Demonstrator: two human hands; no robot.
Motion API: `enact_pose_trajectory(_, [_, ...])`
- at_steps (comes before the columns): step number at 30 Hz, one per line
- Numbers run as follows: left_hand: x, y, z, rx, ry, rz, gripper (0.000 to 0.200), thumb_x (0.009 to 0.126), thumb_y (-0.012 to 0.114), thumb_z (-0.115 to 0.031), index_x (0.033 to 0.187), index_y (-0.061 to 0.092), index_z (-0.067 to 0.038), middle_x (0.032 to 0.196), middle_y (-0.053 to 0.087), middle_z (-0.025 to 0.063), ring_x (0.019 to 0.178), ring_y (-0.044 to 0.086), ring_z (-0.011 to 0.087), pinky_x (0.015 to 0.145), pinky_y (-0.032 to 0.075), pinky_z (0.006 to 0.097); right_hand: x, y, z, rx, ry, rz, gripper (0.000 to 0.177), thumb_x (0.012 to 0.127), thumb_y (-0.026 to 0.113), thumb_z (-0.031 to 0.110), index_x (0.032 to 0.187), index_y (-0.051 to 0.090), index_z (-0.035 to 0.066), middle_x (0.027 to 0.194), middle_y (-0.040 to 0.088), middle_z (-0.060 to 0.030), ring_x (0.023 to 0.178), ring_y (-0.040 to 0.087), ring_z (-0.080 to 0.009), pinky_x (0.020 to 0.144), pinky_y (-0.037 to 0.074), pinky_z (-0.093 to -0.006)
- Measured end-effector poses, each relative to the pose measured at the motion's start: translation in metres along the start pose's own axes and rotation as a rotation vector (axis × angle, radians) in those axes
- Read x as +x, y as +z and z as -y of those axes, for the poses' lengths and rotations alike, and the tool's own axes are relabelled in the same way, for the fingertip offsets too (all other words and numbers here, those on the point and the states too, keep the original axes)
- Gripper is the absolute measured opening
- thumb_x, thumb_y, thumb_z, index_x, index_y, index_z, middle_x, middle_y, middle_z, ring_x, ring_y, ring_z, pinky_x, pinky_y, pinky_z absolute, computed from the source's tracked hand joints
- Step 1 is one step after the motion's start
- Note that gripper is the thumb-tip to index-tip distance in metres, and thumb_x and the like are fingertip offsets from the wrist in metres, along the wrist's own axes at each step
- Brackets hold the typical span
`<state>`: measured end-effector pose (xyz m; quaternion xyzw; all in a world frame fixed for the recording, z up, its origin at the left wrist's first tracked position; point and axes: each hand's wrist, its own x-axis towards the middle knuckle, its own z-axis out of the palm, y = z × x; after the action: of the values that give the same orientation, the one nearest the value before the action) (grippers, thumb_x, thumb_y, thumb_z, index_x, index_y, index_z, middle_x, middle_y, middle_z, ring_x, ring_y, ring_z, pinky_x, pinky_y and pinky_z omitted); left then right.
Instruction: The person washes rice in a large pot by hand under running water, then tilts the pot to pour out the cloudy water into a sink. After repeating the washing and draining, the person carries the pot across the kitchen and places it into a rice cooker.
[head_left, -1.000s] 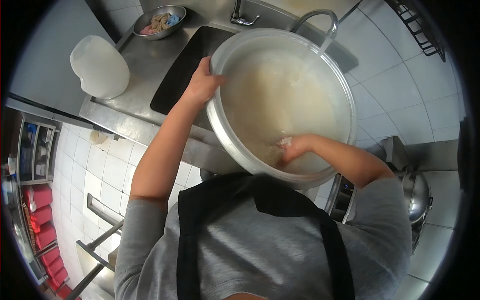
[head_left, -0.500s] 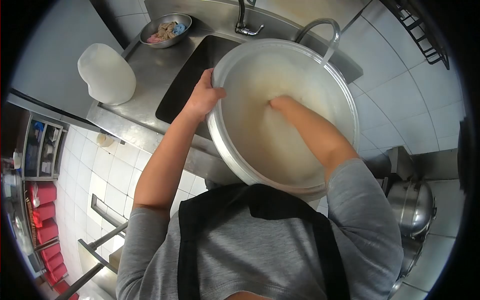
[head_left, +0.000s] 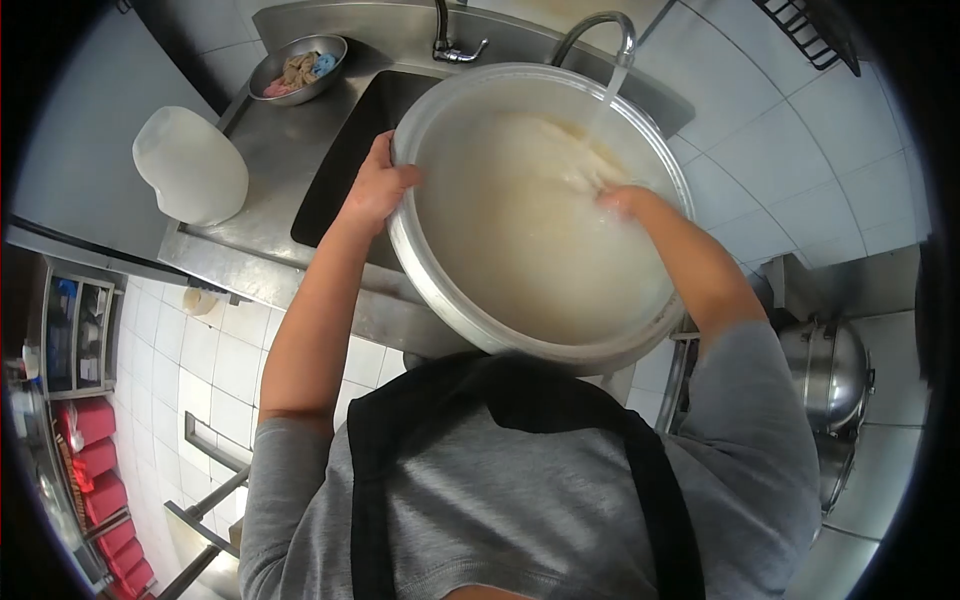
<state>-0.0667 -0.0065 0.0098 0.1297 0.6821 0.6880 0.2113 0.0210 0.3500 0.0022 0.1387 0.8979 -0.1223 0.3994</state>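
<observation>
Head view: clamps the left hand (head_left: 380,190) grip on the left rim of the big pot (head_left: 437,292), tilted over the sink (head_left: 338,182). Dips the right hand (head_left: 622,198) into cloudy water under the faucet (head_left: 596,28) stream; cannot tell that grip's state. Beside, on the desk (head_left: 272,140): jug (head_left: 190,165), small bowl (head_left: 297,68).

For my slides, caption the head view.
Left hand grips rim of metal pot; right hand in cloudy water under running faucet.

A big round metal pot (head_left: 450,305) sits tilted over the sink (head_left: 340,170), holding cloudy whitish water (head_left: 520,250), under the running tap (head_left: 597,22).
</observation>
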Motion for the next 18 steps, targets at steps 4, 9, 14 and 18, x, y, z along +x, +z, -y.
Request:
enact_pose_trajectory(4, [0.000, 0.001, 0.001, 0.031, 0.009, -0.012, 0.073, 0.067, 0.059, -0.005, 0.133, 0.029, 0.005, 0.115, 0.053, 0.0216, 0.100, 0.056, 0.0289, 0.088, 0.044, 0.0345, -0.023, 0.042, -0.001, -0.106, -0.058, 0.119, 0.110, 0.072, 0.054, 0.071, 0.140, 0.019, -0.008, 0.145, 0.014, -0.0307, 0.135, 0.022, -0.0367, 0.110, 0.023, -0.0401])
enact_pose_trajectory(9, [0.002, 0.000, 0.002, 0.046, 0.019, -0.037, 0.071, 0.067, 0.059, -0.005, 0.132, 0.031, 0.004, 0.115, 0.053, 0.0210, 0.102, 0.055, 0.0285, 0.089, 0.043, 0.0347, -0.043, 0.091, 0.022, -0.271, -0.153, 0.319, 0.092, 0.077, 0.048, 0.070, 0.135, 0.037, -0.001, 0.146, 0.015, -0.0279, 0.135, 0.021, -0.0387, 0.109, 0.023, -0.0438])
enact_pose_trajectory(14, [0.002, 0.001, 0.002, 0.060, 0.016, -0.047, 0.069, 0.067, 0.058, -0.005, 0.131, 0.035, 0.003, 0.114, 0.054, 0.0194, 0.102, 0.055, 0.0277, 0.089, 0.043, 0.0345, -0.072, 0.047, 0.074, -0.168, -0.247, 0.437, 0.066, 0.082, 0.058, 0.048, 0.127, 0.047, 0.001, 0.121, 0.051, -0.0192, 0.106, 0.054, -0.0287, 0.082, 0.049, -0.0403])
enact_pose_trajectory(18, [-0.003, 0.004, -0.002, 0.009, 0.002, -0.060, 0.066, 0.066, 0.057, -0.004, 0.129, 0.038, 0.002, 0.113, 0.055, 0.0181, 0.100, 0.056, 0.0265, 0.088, 0.044, 0.0335, 0.019, -0.038, 0.046, 0.177, -0.316, 0.048, 0.019, 0.078, 0.064, 0.019, 0.090, 0.067, 0.005, 0.075, 0.065, -0.0050, 0.068, 0.062, -0.0137, 0.053, 0.053, -0.0309])
